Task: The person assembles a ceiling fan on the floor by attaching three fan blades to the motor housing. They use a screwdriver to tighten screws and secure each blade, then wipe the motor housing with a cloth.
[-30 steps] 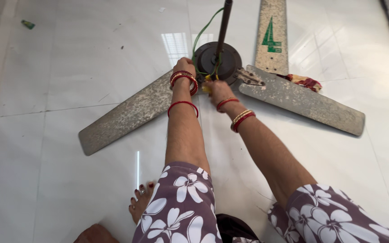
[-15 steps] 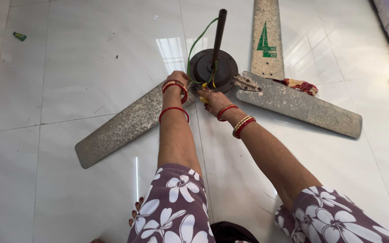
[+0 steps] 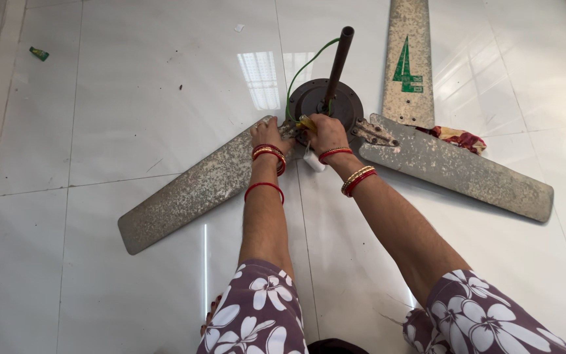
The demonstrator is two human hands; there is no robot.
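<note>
I have a ceiling fan lying on the white tiled floor in front of me, its dark round motor housing up and a brown rod standing tilted out of the middle. My left hand lies flat on the inner end of the left blade, close by the hub, fingers spread rather than closed round anything. My right hand is at the near rim of the housing, curled on a small yellow piece, though I cannot tell how firmly it grips; the two hands sit near each other but do not touch. A small white thing hangs just below my right wrist. A green wire arcs from the rod down to the housing's left side. The right blade runs off towards the lower right, its metal bracket bare at the hub end. The far blade points away from me and carries a green painted mark on its speckled grey face. A red and yellow patterned cloth lies bunched between those two blades. The floor lies open to the left of the fan, with only a small green scrap lying near the wall edge at far left.
</note>
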